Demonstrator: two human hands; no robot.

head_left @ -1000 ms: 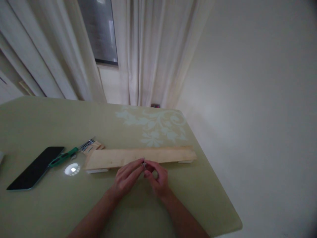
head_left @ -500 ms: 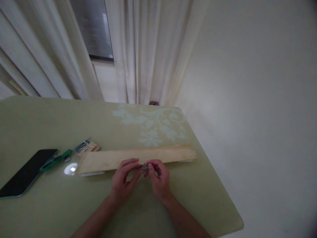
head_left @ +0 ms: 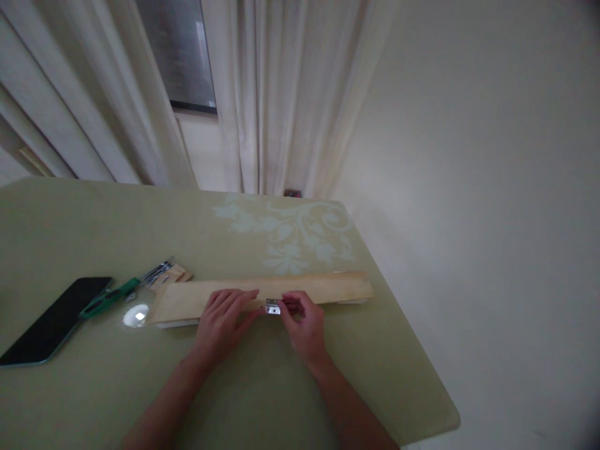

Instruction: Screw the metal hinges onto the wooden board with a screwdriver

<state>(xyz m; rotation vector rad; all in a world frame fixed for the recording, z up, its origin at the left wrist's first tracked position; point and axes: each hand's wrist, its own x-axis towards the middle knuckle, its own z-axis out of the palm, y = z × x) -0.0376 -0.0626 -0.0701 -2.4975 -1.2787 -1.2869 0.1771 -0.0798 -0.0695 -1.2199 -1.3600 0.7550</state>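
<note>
A small shiny metal hinge point(head_left: 273, 306) with screw holes lies against the near edge of a long pale wooden board point(head_left: 319, 289). Thumb and fingers of my right hand point(head_left: 305, 325) pinch its right end. My left hand point(head_left: 222, 322) grips the board's near edge just left of the hinge, fingers over the top and thumb in front. A small dark spot shows in the board near that thumb. White pieces under both ends raise the board off the table.
Left of the board are green-handled scissors point(head_left: 110, 299), a dark phone point(head_left: 59, 322), a shiny round clear object point(head_left: 135, 316) and small wooden pieces point(head_left: 175, 275) with thin metal items. The green table's point(head_left: 375, 375) right edge runs beside a wall; curtains hang behind.
My left hand has let go of the hinge and moved left onto the board. The hinge, held between both hands before, now rests at the board's edge in my right hand.
</note>
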